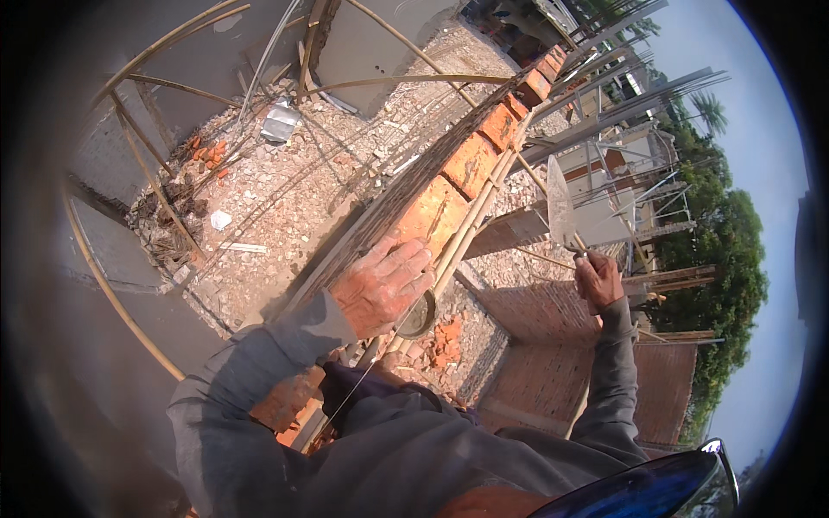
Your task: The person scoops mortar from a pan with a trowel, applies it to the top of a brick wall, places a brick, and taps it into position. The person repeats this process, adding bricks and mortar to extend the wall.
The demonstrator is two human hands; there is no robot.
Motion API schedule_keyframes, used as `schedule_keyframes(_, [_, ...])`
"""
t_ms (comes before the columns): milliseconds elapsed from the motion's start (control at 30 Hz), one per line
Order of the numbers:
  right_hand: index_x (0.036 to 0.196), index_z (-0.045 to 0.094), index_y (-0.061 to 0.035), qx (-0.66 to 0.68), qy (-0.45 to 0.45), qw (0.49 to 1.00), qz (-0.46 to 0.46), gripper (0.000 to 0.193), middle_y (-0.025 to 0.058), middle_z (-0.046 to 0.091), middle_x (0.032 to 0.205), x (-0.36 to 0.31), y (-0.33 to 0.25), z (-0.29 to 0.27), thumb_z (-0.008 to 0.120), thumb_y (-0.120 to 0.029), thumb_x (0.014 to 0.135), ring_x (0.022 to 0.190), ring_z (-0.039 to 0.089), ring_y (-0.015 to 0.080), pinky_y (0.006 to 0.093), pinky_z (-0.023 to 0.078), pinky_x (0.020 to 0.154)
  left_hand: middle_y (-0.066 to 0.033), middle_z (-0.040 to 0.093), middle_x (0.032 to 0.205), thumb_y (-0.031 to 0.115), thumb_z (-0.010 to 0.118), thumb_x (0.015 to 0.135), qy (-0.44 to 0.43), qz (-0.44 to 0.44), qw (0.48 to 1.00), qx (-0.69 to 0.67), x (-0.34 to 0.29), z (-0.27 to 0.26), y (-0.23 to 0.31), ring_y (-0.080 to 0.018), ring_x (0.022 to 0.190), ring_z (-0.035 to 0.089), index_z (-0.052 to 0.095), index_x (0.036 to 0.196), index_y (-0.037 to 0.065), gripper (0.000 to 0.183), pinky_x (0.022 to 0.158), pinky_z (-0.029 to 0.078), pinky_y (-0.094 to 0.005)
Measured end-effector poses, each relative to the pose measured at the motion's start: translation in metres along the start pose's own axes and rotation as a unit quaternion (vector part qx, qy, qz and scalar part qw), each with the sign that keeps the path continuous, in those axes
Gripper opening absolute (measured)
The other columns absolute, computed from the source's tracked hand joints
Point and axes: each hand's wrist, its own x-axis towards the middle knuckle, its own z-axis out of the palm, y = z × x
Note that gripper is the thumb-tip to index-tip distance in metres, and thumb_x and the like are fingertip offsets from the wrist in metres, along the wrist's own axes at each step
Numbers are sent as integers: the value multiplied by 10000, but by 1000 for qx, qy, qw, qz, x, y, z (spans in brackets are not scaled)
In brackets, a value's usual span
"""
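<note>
My left hand (pixel 384 285) lies with its fingers stretched out over the near end of an orange brick (pixel 434 213) on top of a narrow brick wall (pixel 367 233). Out to the right, my right hand (pixel 598 281) is closed around the handle of a trowel (pixel 560 203), whose grey, pointed blade tilts upward beside the wall. More bricks (pixel 498 127) run along the wall top away from me. A round container (pixel 418 316) with grey contents sits below my left hand, partly hidden by it. A thin string (pixel 352 394) stretches past my left forearm.
Bamboo poles (pixel 471 226) run along the wall's right side. Rubble (pixel 285 194) covers the ground far below on the left, with curved bamboo (pixel 104 276) crossing there. Lower brick walls (pixel 553 324) stand on the right, and steel rods (pixel 639 102) jut out behind.
</note>
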Motion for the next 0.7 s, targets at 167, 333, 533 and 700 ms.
schedule_keyframes(167, [1155, 712, -69, -432, 88, 821, -363, 247, 178, 697, 939, 139, -171, -20, 615, -122, 934, 865, 689, 378, 469, 530, 758, -184, 609, 1231, 42, 663, 777, 5, 26, 1000, 14, 20, 44, 4, -358, 1267, 565, 627, 1251, 5, 477, 1127, 429, -518])
schedule_keyframes(333, [912, 732, -87, -686, -16, 591, -425, 165, 109, 692, 978, 218, -261, 97, 743, -157, 763, 889, 692, 302, 438, 552, 771, -208, 623, 1285, 114, 646, 890, -6, -60, 996, 62, 6, 24, -4, -385, 1294, 558, 520, 1466, 31, 595, 1134, 410, -581])
schedule_keyframes(533, [824, 735, -138, -684, -173, 517, -485, 149, 52, 709, 855, 202, -293, 196, 765, -172, 681, 855, 734, 273, 407, 600, 767, -245, 551, 1465, -3, 657, 822, 17, -280, 946, 161, -66, -85, -22, -437, 1386, 500, 465, 1523, 36, 728, 1167, 380, -567])
schedule_keyframes(700, [853, 753, -184, -607, -198, 581, -504, 144, 50, 724, 863, 180, -300, 212, 758, -201, 710, 890, 733, 276, 463, 599, 710, -288, 555, 1446, -25, 659, 848, 124, -423, 886, 144, -90, -146, -3, -406, 1334, 567, 437, 1536, -1, 723, 1135, 444, -448])
